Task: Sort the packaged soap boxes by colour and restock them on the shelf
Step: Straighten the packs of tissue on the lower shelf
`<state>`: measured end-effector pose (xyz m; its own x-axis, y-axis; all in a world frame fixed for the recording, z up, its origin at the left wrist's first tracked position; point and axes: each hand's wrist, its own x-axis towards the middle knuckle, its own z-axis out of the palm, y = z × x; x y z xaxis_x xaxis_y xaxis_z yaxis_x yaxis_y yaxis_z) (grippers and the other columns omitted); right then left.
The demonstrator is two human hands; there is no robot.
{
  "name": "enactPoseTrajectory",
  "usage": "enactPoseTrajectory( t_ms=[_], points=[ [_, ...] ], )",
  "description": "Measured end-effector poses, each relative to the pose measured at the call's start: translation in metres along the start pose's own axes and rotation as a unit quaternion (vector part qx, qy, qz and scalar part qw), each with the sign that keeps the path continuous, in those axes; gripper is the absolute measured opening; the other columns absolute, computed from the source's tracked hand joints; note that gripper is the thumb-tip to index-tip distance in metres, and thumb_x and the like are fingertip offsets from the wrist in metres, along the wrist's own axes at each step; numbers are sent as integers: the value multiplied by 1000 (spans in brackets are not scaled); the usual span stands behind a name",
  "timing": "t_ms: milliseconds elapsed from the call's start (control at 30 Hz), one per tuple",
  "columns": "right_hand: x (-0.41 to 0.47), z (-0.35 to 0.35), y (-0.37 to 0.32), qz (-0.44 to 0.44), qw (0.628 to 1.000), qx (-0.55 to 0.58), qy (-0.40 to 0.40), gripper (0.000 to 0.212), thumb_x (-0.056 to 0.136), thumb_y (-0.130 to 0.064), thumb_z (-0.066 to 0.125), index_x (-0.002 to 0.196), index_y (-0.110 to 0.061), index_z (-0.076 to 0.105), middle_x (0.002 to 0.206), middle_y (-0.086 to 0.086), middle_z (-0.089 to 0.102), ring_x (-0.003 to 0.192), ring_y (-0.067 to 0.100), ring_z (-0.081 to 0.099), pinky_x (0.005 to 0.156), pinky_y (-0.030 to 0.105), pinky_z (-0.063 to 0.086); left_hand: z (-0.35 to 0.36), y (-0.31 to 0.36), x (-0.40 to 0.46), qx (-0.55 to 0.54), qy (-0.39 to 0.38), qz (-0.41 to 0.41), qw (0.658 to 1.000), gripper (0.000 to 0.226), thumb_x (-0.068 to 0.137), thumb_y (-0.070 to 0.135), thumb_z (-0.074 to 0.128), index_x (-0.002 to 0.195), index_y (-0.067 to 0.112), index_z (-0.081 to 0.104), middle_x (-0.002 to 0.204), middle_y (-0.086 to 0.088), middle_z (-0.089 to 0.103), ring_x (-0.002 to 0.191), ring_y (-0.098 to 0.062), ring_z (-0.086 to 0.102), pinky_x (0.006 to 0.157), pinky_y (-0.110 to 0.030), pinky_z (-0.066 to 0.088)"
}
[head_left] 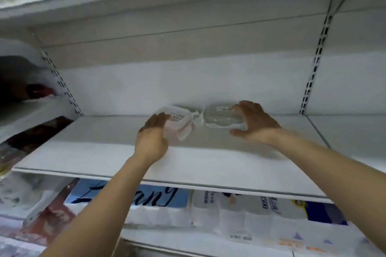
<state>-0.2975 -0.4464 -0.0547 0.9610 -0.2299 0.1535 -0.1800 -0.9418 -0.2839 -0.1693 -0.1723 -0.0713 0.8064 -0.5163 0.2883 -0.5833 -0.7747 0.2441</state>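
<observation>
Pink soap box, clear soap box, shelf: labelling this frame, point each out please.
pink soap box (179, 121), head view, its top face
clear soap box (219, 116), head view, its lid
shelf (117, 148), head view, bare board
</observation>
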Motion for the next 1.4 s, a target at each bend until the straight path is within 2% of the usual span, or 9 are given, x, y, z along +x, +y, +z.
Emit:
enactPoseTrajectory(
  t_ms=[133, 267, 400, 467, 600, 833, 1067, 1200, 1400],
  points=[
    [43, 12, -7, 24, 999, 9, -41, 76, 81, -44, 67, 143, -22, 30, 147, 2, 29, 135, 26, 25, 99, 37, 36, 12, -30, 38, 68, -61, 2, 996, 61, 92, 17, 57, 147, 30, 34, 161, 7, 22, 150, -13, 9, 119, -38, 13],
    [58, 14, -15, 33, 993, -109, -23, 69, 71, -56, 63, 126, -23, 39, 112, 2, 56, 113, 26, 37, 81, 36, 34, 15, -38, 44, 30, 17, 25, 999, 24, 97, 35, 55, 120, 31, 61, 139, 5, 55, 136, -12, 42, 120, -40, 4],
    [41, 6, -22, 74, 986, -139, -45, 53, 61, -70, 62, 78, -22, 48, 81, -4, 53, 95, 24, 42, 74, 35, 32, 13, -22, 33, -247, 55, -9, 967, 13, 96, 12, 50, 86, 12, 59, 84, -5, 66, 83, -22, 62, 95, -33, 38],
    [24, 6, -22, 118, 989, -79, -38, 55, 57, -70, 63, 76, -21, 45, 82, -2, 54, 94, 24, 46, 70, 33, 34, 6, -4, 27, -389, 83, -53, 916, 14, 93, 6, 44, 82, 10, 52, 77, -11, 59, 73, -20, 52, 70, -28, 40],
    [-25, -8, -24, 232, 952, 198, 5, 54, 58, -58, 74, 88, -18, 50, 81, -4, 57, 73, 14, 55, 56, 28, 37, -9, 39, 16, -457, 170, -175, 856, 25, 99, 20, 34, 78, 20, 48, 72, 0, 52, 72, -23, 46, 64, -31, 39],
    [-143, -39, 6, 180, 863, 472, -6, 44, 75, -57, 70, 107, -28, 60, 111, -11, 62, 89, 9, 57, 77, 26, 44, -26, 151, -58, -692, -119, -257, 664, 88, 80, 87, 14, 84, 21, 73, 82, -4, 76, 71, -22, 73, 69, -41, 58],
    [-288, -85, 88, 149, 753, 639, -46, 32, 78, -48, 55, 93, -21, 65, 80, -1, 69, 69, 12, 64, 60, 25, 51, 12, 302, -152, -740, -190, -203, 612, 61, 85, 62, 57, 123, 15, 65, 110, -7, 73, 95, -23, 72, 76, -40, 59],
    [-358, -89, 152, 170, 713, 679, -43, 41, 77, -53, 61, 103, -22, 64, 96, 7, 64, 84, 21, 61, 80, 36, 52, 53, 380, -205, -733, -212, -233, 603, 58, 88, 64, 52, 123, 19, 64, 116, -3, 72, 106, -20, 69, 95, -45, 53],
    [-425, -54, 216, 224, 696, 676, -90, 37, 80, -51, 57, 106, -26, 64, 94, 2, 70, 79, 12, 66, 68, 32, 52, 128, 441, -269, -667, -247, -353, 608, 56, 93, 59, 47, 127, 16, 58, 112, -8, 66, 99, -27, 66, 74, -48, 59]
  ],
)
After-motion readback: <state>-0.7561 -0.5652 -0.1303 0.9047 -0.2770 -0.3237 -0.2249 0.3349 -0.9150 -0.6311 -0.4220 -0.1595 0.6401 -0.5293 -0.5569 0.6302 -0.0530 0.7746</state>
